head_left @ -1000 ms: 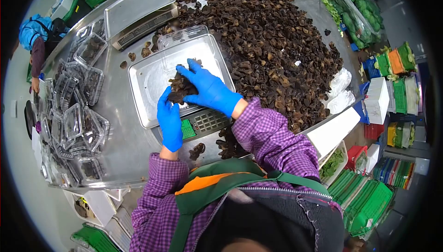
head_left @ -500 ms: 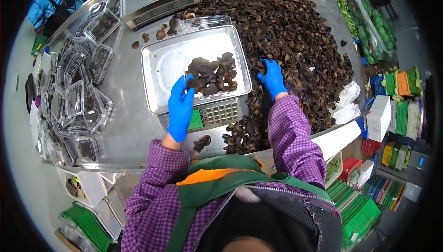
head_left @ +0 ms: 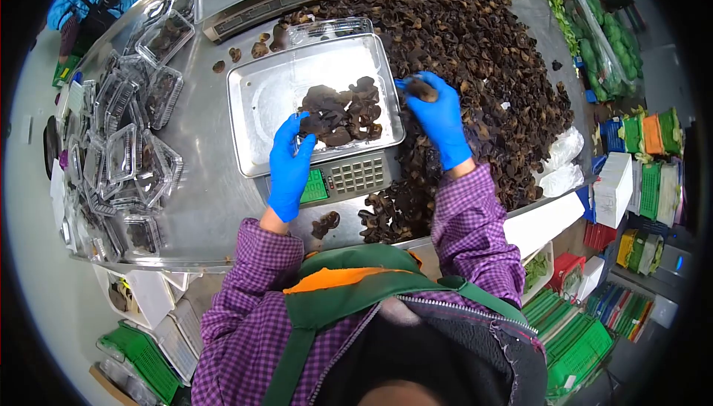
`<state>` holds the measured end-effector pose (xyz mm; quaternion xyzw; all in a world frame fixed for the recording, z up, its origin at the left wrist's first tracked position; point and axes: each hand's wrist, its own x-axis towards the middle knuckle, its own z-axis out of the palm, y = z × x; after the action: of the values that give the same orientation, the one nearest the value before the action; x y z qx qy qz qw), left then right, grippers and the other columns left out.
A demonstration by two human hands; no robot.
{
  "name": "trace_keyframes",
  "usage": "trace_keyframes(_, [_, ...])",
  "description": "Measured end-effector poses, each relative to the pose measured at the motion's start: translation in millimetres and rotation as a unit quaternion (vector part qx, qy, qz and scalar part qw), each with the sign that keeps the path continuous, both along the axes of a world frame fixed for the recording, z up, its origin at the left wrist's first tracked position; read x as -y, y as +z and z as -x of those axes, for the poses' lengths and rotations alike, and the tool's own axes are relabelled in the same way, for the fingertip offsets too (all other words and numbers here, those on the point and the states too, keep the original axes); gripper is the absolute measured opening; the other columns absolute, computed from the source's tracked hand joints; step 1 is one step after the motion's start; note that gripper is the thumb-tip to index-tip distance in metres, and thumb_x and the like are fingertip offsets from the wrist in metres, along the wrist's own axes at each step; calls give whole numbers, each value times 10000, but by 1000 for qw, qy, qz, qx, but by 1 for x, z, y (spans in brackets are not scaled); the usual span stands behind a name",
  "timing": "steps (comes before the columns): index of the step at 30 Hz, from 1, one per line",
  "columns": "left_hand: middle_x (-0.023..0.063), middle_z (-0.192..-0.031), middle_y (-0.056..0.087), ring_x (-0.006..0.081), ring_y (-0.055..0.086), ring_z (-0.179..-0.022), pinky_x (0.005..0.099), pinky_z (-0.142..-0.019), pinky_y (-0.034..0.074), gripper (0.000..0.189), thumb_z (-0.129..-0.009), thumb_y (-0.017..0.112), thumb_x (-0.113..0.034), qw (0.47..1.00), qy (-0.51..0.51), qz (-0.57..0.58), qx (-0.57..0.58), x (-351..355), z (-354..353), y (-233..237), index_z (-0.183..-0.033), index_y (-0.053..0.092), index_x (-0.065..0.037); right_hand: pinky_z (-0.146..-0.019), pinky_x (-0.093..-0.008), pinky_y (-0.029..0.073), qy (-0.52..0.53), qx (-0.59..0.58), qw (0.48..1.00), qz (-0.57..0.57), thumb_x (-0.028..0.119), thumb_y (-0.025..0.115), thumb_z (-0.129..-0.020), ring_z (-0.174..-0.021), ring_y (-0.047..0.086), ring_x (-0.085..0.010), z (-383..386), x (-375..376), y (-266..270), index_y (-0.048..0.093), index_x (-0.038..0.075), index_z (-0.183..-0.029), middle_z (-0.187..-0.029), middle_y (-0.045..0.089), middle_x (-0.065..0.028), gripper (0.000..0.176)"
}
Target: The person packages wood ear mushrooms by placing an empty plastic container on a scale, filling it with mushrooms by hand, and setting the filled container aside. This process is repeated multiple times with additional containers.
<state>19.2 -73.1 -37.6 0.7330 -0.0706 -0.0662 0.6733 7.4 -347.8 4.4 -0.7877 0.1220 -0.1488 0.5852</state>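
My right hand (head_left: pixel 438 112), in a blue glove, is closed on a piece of dark fungus (head_left: pixel 421 90) just right of the metal tray, above the edge of a large fungus heap (head_left: pixel 475 57). The tray (head_left: pixel 260 83) rests on a digital scale (head_left: pixel 356 177) with a green display. Several fungus pieces (head_left: pixel 338 112) lie in the tray's right half. My left hand (head_left: pixel 290 168), also gloved in blue, is over the tray's front edge with its fingertips beside those pieces. Its fingers are apart.
Many clear plastic boxes (head_left: pixel 122 157), some with fungus inside, are piled on the left of the metal table (head_left: pixel 200 220). A second scale (head_left: pixel 260 8) stands at the back. White plastic bags (head_left: pixel 561 161) lie at the right edge. Green crates (head_left: pixel 579 346) are on the floor.
My right hand has risen slightly from the heap and turned toward the tray, now with a fungus piece visible in its fingers. The left hand has barely moved.
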Motion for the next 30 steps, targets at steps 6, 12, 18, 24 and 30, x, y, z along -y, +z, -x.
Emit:
trace_keyframes(6, [102, -1309, 514, 202, 490, -1216, 321, -1043, 377, 424, -874, 587, -3, 999, -5, 37, -25, -5, 3, -2, -1291, 512, -30, -886, -362, 488, 176, 31, 972, 155, 56, 700, -706, -1028, 593, -306, -30, -66, -2, 527, 73, -1247, -1154, 577, -161, 568])
trace_keyframes(12, [87, -1257, 552, 176, 534, -1145, 323, -989, 422, 427, -865, 600, -15, 995, -6, 44, -87, -22, 6, -7, -1284, 519, -27, -961, -387, 433, 189, 44, 954, 228, 89, 710, -703, -1096, 529, -343, -28, -68, 26, 433, 139, -1370, -1200, 539, -176, 723])
trace_keyframes(18, [98, -1207, 577, 150, 547, -1077, 290, -956, 441, 422, -894, 548, 2, 996, -5, 31, -83, -17, 4, 2, -1310, 477, 20, -996, -385, 417, 76, 48, 977, 195, 120, 713, -737, -1166, 518, -315, -8, -4, 5, 486, 133, -1342, -1275, 537, -151, 646])
trace_keyframes(24, [80, -1289, 539, 173, 527, -1156, 321, -984, 433, 420, -877, 588, -18, 996, -11, 12, -92, -20, 3, -4, -1290, 512, -37, -973, -391, 440, 5, -277, 900, 336, 120, 735, -732, -1161, 529, -320, 61, 67, -105, 570, 84, -1242, -1265, 543, -176, 537])
trace_keyframes(30, [114, -1360, 476, 239, 497, -1207, 344, -1003, 428, 528, -883, 578, -16, 997, -3, 26, -72, -17, 5, 15, -1384, 415, -47, -816, -326, 514, -62, -176, 976, 109, 54, 712, -750, -900, 665, -228, 75, 45, -117, 653, 32, -1058, -1013, 679, -138, 314])
